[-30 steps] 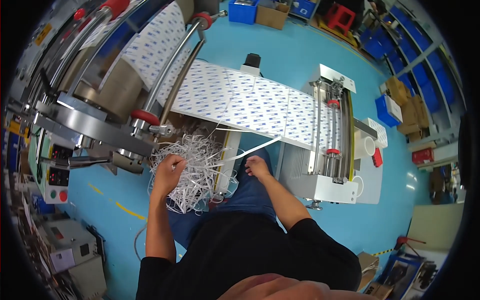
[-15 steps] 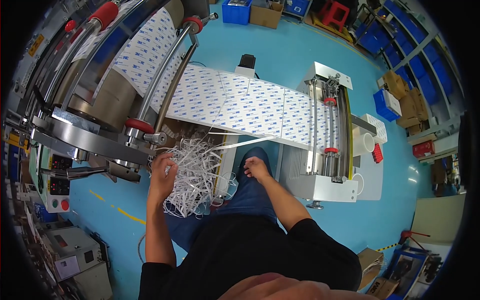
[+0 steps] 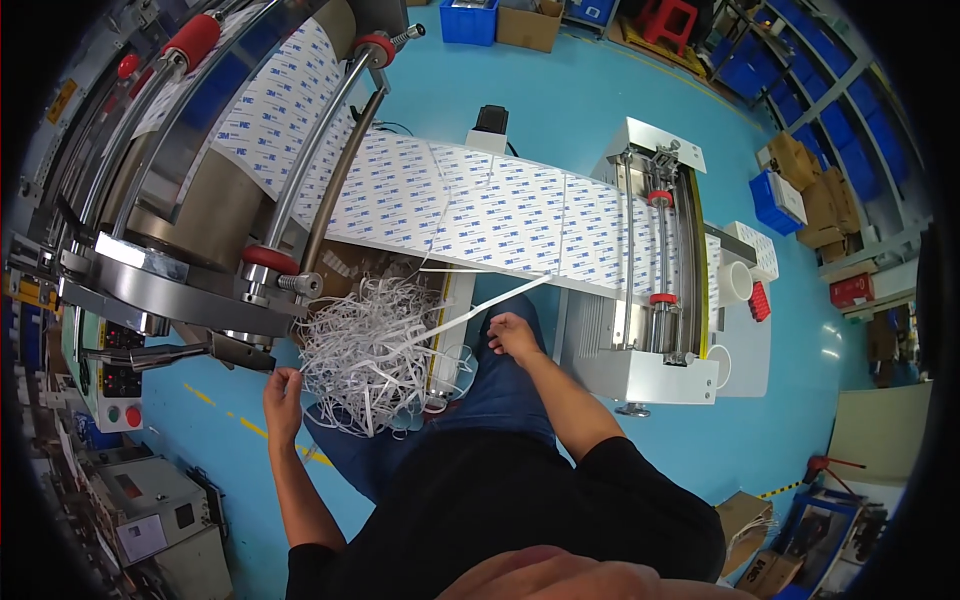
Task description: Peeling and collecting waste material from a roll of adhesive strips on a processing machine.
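My left hand is raised at the left edge of a tangled heap of thin white strips. Its fingers are pressed together just below a grey metal arm of the machine; what they hold, if anything, is too small to make out. On my right thigh rests my right hand, fingers loosely curled and apart, nothing in them. Beyond both hands, a wide white sheet web with blue print stretches from the left rollers to the right unit. From its near edge a narrow white strip runs down to the heap.
At left stands the roller machine with a steel shaft, red collars and a button box. A white feeding unit is close on my right. Shelves with blue bins line the far right.
My left hand has moved left and toward me, off the strip heap to its outer side, and its fingers have come together. My right hand stays on my thigh.
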Available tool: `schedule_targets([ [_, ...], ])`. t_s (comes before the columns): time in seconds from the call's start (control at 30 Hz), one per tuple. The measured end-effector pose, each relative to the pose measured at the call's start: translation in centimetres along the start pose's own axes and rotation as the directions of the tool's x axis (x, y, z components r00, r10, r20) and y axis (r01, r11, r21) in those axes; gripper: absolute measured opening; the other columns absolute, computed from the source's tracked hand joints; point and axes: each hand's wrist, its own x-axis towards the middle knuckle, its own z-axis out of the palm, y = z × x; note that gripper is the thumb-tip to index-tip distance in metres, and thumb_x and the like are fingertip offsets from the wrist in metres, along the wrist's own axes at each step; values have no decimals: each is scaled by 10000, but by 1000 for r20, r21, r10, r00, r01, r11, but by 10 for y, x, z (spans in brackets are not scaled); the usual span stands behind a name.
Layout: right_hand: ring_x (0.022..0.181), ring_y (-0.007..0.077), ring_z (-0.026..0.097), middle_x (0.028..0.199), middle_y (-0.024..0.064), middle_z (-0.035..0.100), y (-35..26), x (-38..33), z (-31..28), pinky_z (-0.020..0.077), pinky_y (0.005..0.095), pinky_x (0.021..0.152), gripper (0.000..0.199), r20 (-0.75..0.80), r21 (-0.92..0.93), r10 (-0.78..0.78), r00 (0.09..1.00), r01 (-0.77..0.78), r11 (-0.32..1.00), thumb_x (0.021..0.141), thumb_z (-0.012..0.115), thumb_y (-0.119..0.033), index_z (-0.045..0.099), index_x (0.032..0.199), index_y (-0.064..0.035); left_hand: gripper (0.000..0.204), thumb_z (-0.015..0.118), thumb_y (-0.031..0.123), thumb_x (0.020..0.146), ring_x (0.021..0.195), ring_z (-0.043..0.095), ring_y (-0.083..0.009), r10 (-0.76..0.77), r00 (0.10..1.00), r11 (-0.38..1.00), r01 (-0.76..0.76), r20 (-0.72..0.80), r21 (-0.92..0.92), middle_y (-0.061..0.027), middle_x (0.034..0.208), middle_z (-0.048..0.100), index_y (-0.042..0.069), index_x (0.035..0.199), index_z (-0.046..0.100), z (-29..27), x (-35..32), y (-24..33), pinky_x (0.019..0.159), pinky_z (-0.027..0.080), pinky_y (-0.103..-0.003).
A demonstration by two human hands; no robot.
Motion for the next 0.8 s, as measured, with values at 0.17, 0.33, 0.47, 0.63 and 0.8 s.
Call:
schedule_targets([
  [0.17,581,136,591,803,66,606,-9,2,1,488,260,466,144,6,-11,-11,1000,11,1000,855,533,-91,536,988,-34,103,536,112,890,726,462,-65,1,1000,1000,-1,-14,-27,10,768,533,22,840,535,4,4,13,667,387,-218],
  [0.33,559,153,570,752,81,590,-17,10,21,471,271,456,100,111,31,-78,991,75,997,879,506,-107,535,938,-32,107,547,113,879,710,498,-89,23,993,999,-27,-119,-34,-18,763,569,14,838,557,-14,-11,11,653,408,-235],
  [0.47,460,118,473,607,19,518,18,0,11,423,264,411,170,133,111,-178,975,164,980,886,531,-219,497,753,-119,177,586,159,843,784,593,-189,25,998,993,-18,-53,116,-103,834,637,-6,895,616,-17,-10,31,717,466,-315],
  [0.63,536,188,581,727,103,590,32,3,13,442,270,378,123,122,58,-34,992,27,998,869,544,-167,517,925,-62,200,572,204,846,823,609,-247,151,986,971,-134,-74,200,-133,881,640,27,910,640,-35,-27,35,730,471,-343],
  [0.8,537,177,580,742,114,595,26,-3,16,446,249,382,125,150,-30,-62,987,68,997,867,531,-151,520,946,-56,220,549,234,850,825,593,-295,262,964,933,-243,-40,266,-145,867,623,34,896,628,-49,-36,34,720,458,-382],
])
